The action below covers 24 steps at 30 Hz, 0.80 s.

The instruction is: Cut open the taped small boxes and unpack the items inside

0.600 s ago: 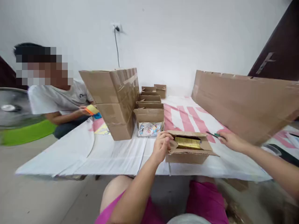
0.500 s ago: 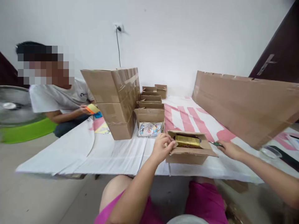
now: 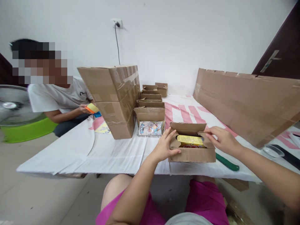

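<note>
Cardboard box (image 3: pixel 192 155), open at the top, sits upright near the front edge of the cloth-covered table (image 3: pixel 70 159), squarely between the two hands. That spot puts its opening within easy reach of both, facing up towards the wearer. Inside lies a yellow pack (image 3: pixel 190 139), its printed top and near side showing between the flaps.

The left hand (image 3: pixel 163 146) is at the box's left end, fingers spread well apart and thumb reaching over the near side. It is open rather than clenched, and seems to brace the box — a broad touch that would keep it from sliding. The right hand (image 3: pixel 223 141) is at the other end, thumb and fingers drawn nearly together on the right end flap (image 3: pixel 206 139), a light pinch that probably lets it control the cardboard there.

A green-handled tool (image 3: pixel 228 163) lies on the cloth just beside the box, partly hidden by it, which leaves the right hand's fingers free for the flap. Beyond the left hand, a printed packet (image 3: pixel 151 128) lies in the nearest of a row of open boxes (image 3: pixel 151 114), beside a tall stack of boxes (image 3: pixel 105 90). Across the table, another person (image 3: pixel 56 98) holds a yellow-and-orange item — too small to identify.
</note>
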Motion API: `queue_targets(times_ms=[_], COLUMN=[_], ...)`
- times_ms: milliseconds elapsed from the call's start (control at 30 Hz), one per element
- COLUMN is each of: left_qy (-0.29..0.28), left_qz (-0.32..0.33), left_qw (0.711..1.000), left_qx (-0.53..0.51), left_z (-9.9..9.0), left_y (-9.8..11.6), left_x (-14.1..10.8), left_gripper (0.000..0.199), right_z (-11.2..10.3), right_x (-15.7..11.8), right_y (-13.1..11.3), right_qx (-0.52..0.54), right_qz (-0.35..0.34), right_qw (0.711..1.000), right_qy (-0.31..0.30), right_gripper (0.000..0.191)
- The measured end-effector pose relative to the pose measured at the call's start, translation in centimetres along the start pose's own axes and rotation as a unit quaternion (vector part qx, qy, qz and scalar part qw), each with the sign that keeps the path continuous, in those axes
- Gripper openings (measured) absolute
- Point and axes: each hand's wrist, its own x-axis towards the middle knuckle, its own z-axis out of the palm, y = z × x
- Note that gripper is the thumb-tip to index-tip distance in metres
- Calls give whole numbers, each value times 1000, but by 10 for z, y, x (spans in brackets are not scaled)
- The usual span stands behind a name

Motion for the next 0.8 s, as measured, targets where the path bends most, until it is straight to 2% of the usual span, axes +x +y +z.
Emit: queue_targets(times_ms=[100,267,400,533,667,800], left_qy=[-4,-18,-42,-81,-23,19], left_qz=[9,22,5,26,21,-1], left_qw=[1000,999,992,972,971,971], left_qx=[-21,-43,-119,-221,-237,-238], left_z=[0,2,7,14,16,7], left_y=[-5,-14,-28,-44,-51,-52], left_x=[0,-2,0,5,10,11], left_gripper=[118,119,133,146,146,147], right_z=[4,23,25,21,4,-13], right_x=[19,42,52,52,48,44], right_y=[-31,-40,-39,-41,-42,-29], right_qx=[-16,-113,-142,-104,-74,-74], right_qz=[-70,-17,-13,-43,-55,5], right_qw=[992,958,937,946,968,989], right_qy=[-102,-262,-320,-305,-235,-128], right_gripper=[26,46,41,31,37,43])
